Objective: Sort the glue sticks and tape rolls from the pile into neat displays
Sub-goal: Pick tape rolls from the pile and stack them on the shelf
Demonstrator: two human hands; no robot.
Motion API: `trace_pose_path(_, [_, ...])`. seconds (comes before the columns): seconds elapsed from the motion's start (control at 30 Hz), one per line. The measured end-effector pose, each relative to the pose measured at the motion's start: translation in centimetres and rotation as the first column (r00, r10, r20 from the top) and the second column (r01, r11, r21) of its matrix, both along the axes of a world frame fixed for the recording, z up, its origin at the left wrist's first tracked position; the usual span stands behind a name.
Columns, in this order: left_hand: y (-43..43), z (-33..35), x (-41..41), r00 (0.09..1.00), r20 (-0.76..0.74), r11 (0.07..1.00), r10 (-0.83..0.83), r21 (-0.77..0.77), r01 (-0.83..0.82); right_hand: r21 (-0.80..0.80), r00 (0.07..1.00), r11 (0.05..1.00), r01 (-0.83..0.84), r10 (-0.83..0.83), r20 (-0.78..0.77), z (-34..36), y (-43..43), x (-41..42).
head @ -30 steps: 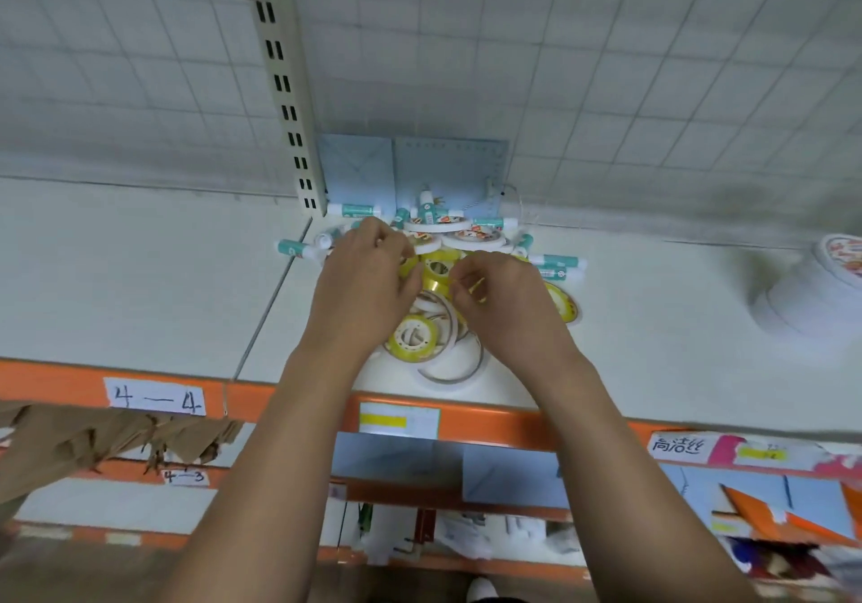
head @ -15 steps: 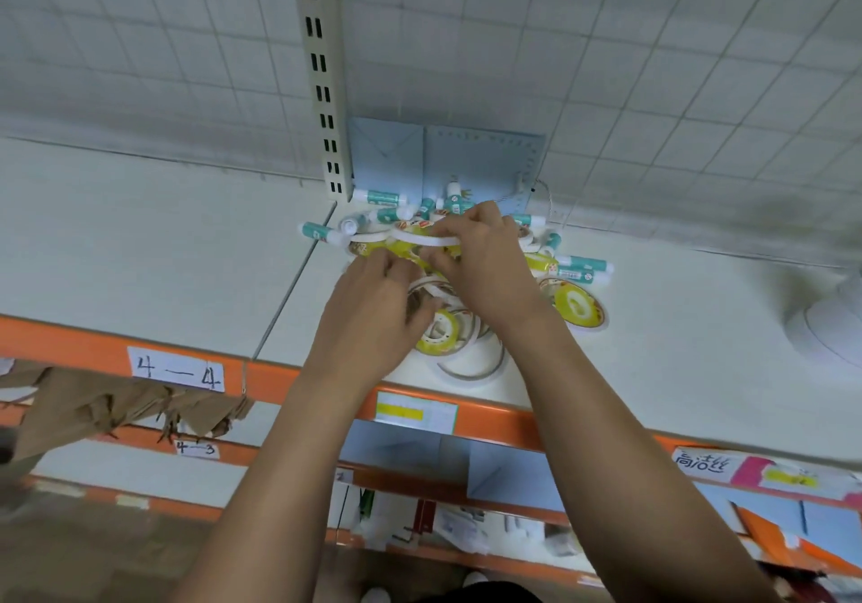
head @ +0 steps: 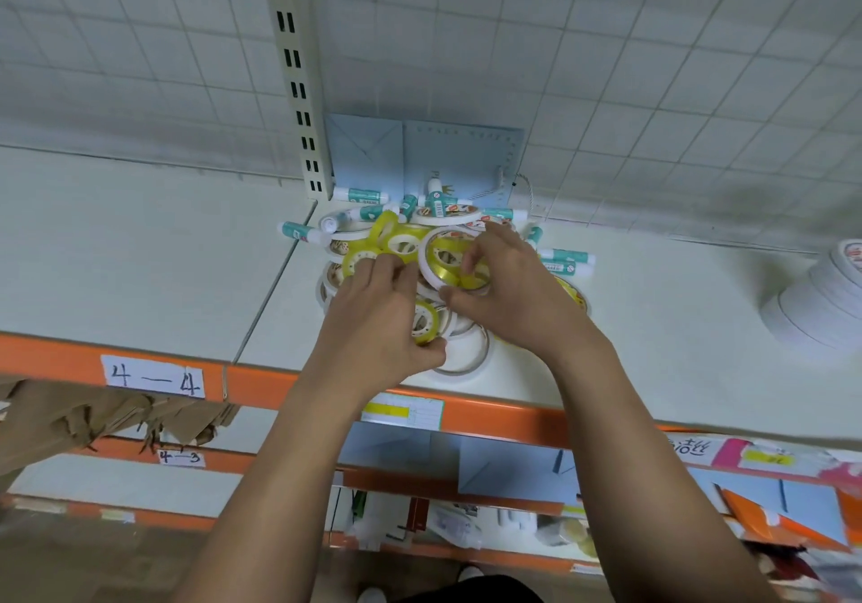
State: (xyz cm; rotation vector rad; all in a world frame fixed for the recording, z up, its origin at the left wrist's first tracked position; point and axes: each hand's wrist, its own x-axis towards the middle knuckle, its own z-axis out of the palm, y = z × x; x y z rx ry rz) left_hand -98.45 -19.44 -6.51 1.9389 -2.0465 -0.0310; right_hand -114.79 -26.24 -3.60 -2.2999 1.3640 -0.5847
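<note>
on the white shelf (head: 140,252), the pile (head: 401,238) of tape rolls and glue sticks (head: 358,193) lies at the foot of the slotted post (head: 298,89), just to its right. both hands are in the pile's near side. the right hand (head: 517,294) pinches a wide yellow tape roll (head: 455,271): one of its fingers (head: 471,257) hooks into the core and the thumb presses the near rim, with a thin white tape ring (head: 427,252) leaning against the roll. the left hand (head: 382,322), nearer the post, has its fingers (head: 389,271) curled and grasps a small yellow tape roll (head: 425,322) between thumb and palm. blue envelopes (head: 373,154) lean on the wall just right of the post. a stack of white tape rolls (head: 811,304) sits far right of the post.
</note>
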Motion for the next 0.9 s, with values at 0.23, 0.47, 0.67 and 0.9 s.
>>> trace_pose_path(0.23, [0.1,0.0,0.3,0.999,-0.027,0.999,-0.027,0.040,0.028,-0.050,0.995,0.999,0.017,-0.022,-0.096,-0.7,-0.2,1.7])
trace_pose_path(0.47, [0.1,0.5,0.6,0.998,-0.015,0.998,-0.064,-0.003,0.064,-0.106,0.986,0.981,0.163,-0.165,-0.002,0.1,0.9,0.7])
trace_pose_path(0.67, [0.5,2.8,0.1,0.997,0.033,0.997,-0.070,0.025,0.069,-0.122,0.964,0.957,0.264,-0.267,-0.014,0.8,2.8,-3.0])
trace_pose_path(0.9, [-0.9,3.4,-5.3,0.972,0.007,0.972,-0.235,0.022,0.234,-0.113,0.929,0.927,0.358,-0.366,-0.056,0.5,4.8,-8.9])
